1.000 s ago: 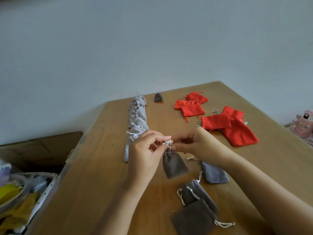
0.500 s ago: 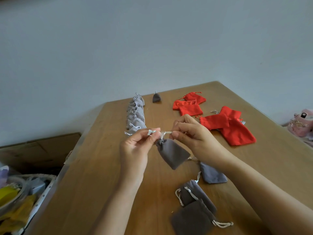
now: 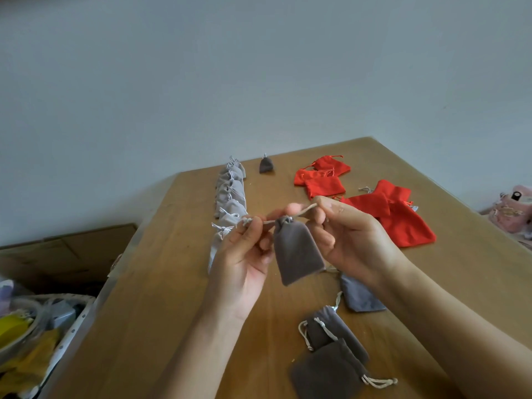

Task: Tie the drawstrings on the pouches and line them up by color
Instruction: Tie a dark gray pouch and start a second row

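A dark grey pouch [image 3: 296, 251] hangs above the table between my hands, its mouth cinched. My left hand [image 3: 244, 254] pinches the left end of its pale drawstring, and my right hand [image 3: 351, 240] pinches the right end, pulled out sideways. A line of tied light grey pouches [image 3: 231, 194] runs along the table's left side toward the far edge. One tied dark grey pouch [image 3: 266, 165] stands alone at the far edge. Several red pouches [image 3: 371, 203] lie loose at the right. Two untied dark grey pouches [image 3: 331, 358] and one bluish grey pouch [image 3: 359, 295] lie near me.
The wooden table [image 3: 161, 298] ends at a pale wall. Off its left edge sit a cardboard box [image 3: 66, 254] and a white basket [image 3: 34, 326] of mixed items. A pink object [image 3: 512, 208] lies beyond the right edge.
My hands lifted the dark grey pouch higher and moved apart, drawing the strings out sideways; the pouch now hangs straighter between them.
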`<state>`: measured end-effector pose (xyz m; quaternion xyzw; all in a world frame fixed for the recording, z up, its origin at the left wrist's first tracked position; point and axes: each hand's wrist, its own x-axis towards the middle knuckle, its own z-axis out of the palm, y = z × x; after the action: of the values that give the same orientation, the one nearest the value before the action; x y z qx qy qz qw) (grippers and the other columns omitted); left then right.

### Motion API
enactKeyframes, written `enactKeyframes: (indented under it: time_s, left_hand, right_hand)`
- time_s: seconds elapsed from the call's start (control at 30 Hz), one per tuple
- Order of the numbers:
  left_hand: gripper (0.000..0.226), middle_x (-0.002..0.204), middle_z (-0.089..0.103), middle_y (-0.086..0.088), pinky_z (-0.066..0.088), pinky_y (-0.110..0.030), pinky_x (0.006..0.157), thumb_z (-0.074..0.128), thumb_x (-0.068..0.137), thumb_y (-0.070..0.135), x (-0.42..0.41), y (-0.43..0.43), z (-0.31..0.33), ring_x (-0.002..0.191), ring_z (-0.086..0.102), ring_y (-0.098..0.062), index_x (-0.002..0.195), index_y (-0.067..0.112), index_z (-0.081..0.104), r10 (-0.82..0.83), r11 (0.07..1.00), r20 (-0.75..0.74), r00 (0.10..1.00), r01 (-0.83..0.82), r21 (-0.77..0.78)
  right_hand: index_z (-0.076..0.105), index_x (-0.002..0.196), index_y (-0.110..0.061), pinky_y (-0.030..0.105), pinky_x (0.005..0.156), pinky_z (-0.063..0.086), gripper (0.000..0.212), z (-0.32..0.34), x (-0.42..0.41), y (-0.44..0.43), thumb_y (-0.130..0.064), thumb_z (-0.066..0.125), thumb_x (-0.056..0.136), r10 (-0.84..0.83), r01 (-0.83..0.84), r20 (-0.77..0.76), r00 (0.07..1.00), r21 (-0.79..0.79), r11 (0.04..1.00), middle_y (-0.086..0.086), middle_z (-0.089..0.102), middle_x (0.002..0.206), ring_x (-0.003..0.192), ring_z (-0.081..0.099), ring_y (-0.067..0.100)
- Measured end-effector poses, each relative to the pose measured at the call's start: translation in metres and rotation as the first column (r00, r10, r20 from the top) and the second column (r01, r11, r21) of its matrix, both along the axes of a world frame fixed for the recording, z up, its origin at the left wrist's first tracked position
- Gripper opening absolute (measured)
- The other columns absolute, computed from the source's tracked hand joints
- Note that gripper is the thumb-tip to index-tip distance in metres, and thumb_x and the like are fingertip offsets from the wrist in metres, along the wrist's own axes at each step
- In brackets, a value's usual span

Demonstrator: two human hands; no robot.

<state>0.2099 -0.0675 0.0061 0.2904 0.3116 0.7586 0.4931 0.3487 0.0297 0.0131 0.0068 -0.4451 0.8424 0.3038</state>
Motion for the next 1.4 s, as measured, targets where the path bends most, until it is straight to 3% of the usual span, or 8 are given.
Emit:
enactKeyframes:
  time_s: [0.17, 0.47, 0.6, 0.73, 0.83, 1.07, 1.23, 1.4]
  left_hand:
    - [0.01, 0.067, 0.066, -0.003, 0.038, -0.014, 0.043, 0.061, 0.077, 0.015, 0.012, 0.003, 0.002, 0.047, 0.043, -0.005, 0.072, 0.006, 0.063, 0.115, 0.99, -0.096, 0.989, -0.121, -0.067]
    - [0.028, 0.066, 0.062, -0.005, 0.039, -0.016, 0.046, 0.055, 0.087, 0.008, 0.005, 0.001, 0.0, 0.046, 0.042, -0.005, 0.063, 0.012, 0.069, 0.178, 0.959, -0.264, 0.948, -0.227, -0.17]
    - [0.014, 0.062, 0.06, -0.002, 0.038, -0.017, 0.046, 0.058, 0.082, 0.013, 0.0, 0.0, 0.002, 0.046, 0.038, -0.005, 0.071, 0.006, 0.058, 0.134, 0.961, -0.339, 0.931, -0.206, -0.186]
    - [0.02, 0.057, 0.059, 0.0, 0.04, -0.017, 0.048, 0.057, 0.091, 0.012, -0.001, 0.0, -0.001, 0.048, 0.044, -0.008, 0.073, 0.005, 0.058, 0.097, 0.941, -0.517, 0.851, -0.248, -0.231]
    - [0.018, 0.057, 0.061, 0.0, 0.038, -0.017, 0.047, 0.066, 0.085, 0.018, -0.004, -0.001, -0.002, 0.048, 0.041, -0.009, 0.07, 0.01, 0.07, -0.001, 0.915, -0.621, 0.784, -0.249, -0.316]
    - [0.02, 0.06, 0.062, -0.003, 0.041, -0.019, 0.056, 0.067, 0.086, 0.014, -0.007, -0.006, 0.001, 0.056, 0.047, -0.011, 0.068, 0.015, 0.077, -0.263, 0.9, -0.622, 0.738, -0.045, -0.434]
    - [0.011, 0.065, 0.065, -0.009, 0.047, -0.022, 0.058, 0.067, 0.069, 0.018, -0.007, -0.008, 0.003, 0.061, 0.054, -0.014, 0.068, 0.011, 0.075, -0.329, 0.91, -0.476, 0.816, 0.139, -0.39]
    - [0.014, 0.069, 0.069, -0.004, 0.045, -0.018, 0.06, 0.071, 0.077, 0.022, -0.01, -0.009, 0.004, 0.062, 0.054, -0.007, 0.082, 0.012, 0.079, -0.294, 0.915, -0.504, 0.812, 0.087, -0.394]
  right_hand:
    - [0.051, 0.062, -0.011, 0.014, 0.045, 0.034, 0.027, 0.002, -0.006, -0.002, -0.015, 0.042, 0.087, -0.09, 0.097, 0.058, 0.994, -0.136, 0.986, 0.002, 0.049, 0.059, 0.042, 0.033, 0.008]
    - [0.051, 0.065, -0.01, 0.016, 0.044, 0.03, 0.024, -0.009, -0.008, 0.005, -0.015, 0.046, 0.088, -0.225, 0.224, 0.175, 0.958, 0.028, 0.974, 0.003, 0.042, 0.061, 0.046, 0.025, 0.008]
    - [0.048, 0.07, -0.007, 0.018, 0.049, 0.029, 0.026, -0.01, -0.005, 0.006, -0.015, 0.043, 0.094, -0.173, 0.126, 0.25, 0.953, 0.195, 0.973, 0.003, 0.049, 0.063, 0.048, 0.028, 0.009]
    - [0.055, 0.078, -0.003, 0.021, 0.058, 0.037, 0.028, -0.013, -0.003, 0.005, -0.016, 0.045, 0.1, -0.289, 0.048, 0.347, 0.892, 0.563, 0.825, 0.011, 0.061, 0.075, 0.055, 0.041, 0.013]
    - [0.065, 0.08, -0.008, 0.027, 0.062, 0.043, 0.028, -0.018, -0.004, 0.006, -0.029, 0.054, 0.095, -0.489, 0.101, 0.257, 0.834, 0.799, 0.593, 0.014, 0.06, 0.088, 0.063, 0.051, 0.019]
    - [0.067, 0.077, -0.011, 0.021, 0.063, 0.045, 0.024, -0.014, -0.007, 0.0, -0.027, 0.057, 0.093, -0.555, 0.146, 0.103, 0.825, 0.911, 0.386, -0.001, 0.061, 0.074, 0.066, 0.058, 0.013]
    - [0.066, 0.076, -0.013, 0.013, 0.058, 0.041, 0.019, -0.015, -0.008, -0.003, -0.02, 0.062, 0.093, -0.622, 0.214, 0.081, 0.779, 0.898, 0.384, -0.007, 0.059, 0.06, 0.055, 0.056, 0.005]
    - [0.067, 0.074, -0.011, 0.032, 0.056, 0.047, 0.027, -0.013, -0.006, -0.002, -0.033, 0.063, 0.089, -0.625, 0.226, 0.164, 0.764, 0.838, 0.496, 0.004, 0.063, 0.06, 0.056, 0.057, 0.019]
